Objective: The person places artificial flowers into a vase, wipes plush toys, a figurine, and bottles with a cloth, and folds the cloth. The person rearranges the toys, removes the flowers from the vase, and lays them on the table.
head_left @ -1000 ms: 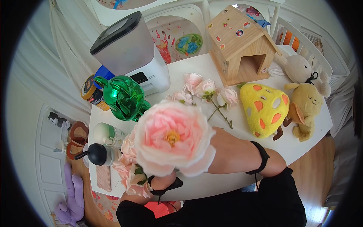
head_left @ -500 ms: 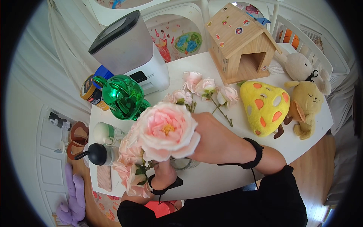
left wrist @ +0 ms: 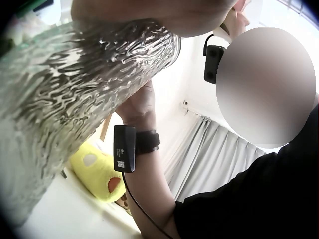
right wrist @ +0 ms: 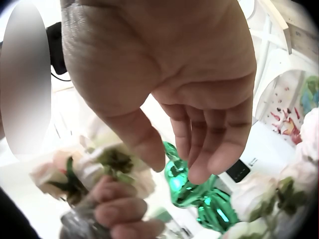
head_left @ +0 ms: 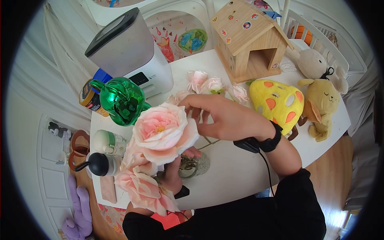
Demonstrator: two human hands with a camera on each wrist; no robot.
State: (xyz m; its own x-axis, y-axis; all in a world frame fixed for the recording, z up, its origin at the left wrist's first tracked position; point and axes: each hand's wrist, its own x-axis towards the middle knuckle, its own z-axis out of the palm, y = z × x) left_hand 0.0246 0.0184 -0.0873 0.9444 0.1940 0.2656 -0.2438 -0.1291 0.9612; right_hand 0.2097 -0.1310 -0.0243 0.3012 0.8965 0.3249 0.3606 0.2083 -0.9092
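My left hand (head_left: 173, 176) is curled round the upper part of a ribbed clear glass vase (head_left: 197, 165), which tilts among the flowers. In the left wrist view, the textured glass vase (left wrist: 89, 79) fills much of the left side, under my left hand (left wrist: 149, 14). Pink artificial roses lean out over its mouth: a large open rose (head_left: 162, 130) on top, a lower rose (head_left: 146, 188) towards me. Just right of the large bloom is my right hand (head_left: 230, 118), fingers loosely bent. The right wrist view shows this right hand (right wrist: 169, 74) with a gap between thumb and fingers, holding nothing.
Several loose pale pink roses (head_left: 212, 85) lie farther back on the white table (head_left: 236, 172). Left are a shiny green figure (head_left: 124, 100), a white-grey appliance (head_left: 132, 52) and a black-topped bottle (head_left: 100, 164). Right are a wooden house (head_left: 248, 44) and a yellow plush (head_left: 278, 106).
My right hand has let go of the large rose and drawn back to its right, fingers loosened. The blooms have sunk a little towards me, and more of the vase shows.
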